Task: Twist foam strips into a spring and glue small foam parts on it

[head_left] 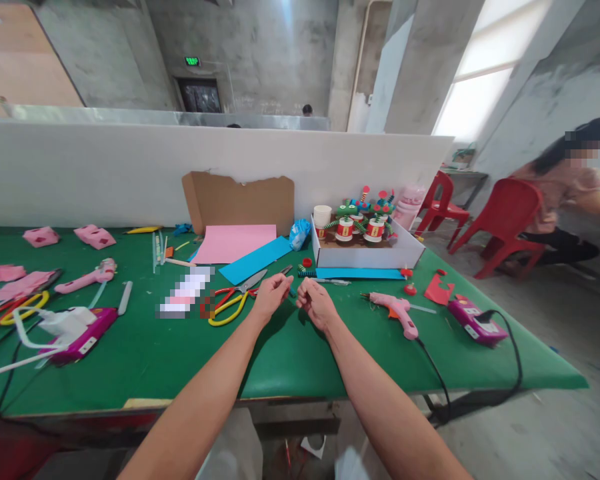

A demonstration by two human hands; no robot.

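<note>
My left hand (pixel 273 297) and my right hand (pixel 316 303) are held close together above the green table, fingers pinched. A small dark teal piece (pixel 293 292) shows between them; whether it is held or lies behind is unclear. Scissors with red and yellow handles (pixel 230 308) lie just left of my left hand. Beyond my right hand are a folded dark paper spring (pixel 307 273), a pen (pixel 334 282) and a blue paper strip (pixel 360 274). A small red roll (pixel 307 263) sits close by.
A white box (pixel 370 258) holds several paper-cup figures. Pink glue guns (pixel 400 313) (pixel 87 276) lie on either side, near purple power strips (pixel 475 320) (pixel 83 337). Pink paper (pixel 237 244) and a blue sheet (pixel 256 259) lie behind. Someone sits at right beside a red chair (pixel 505 217).
</note>
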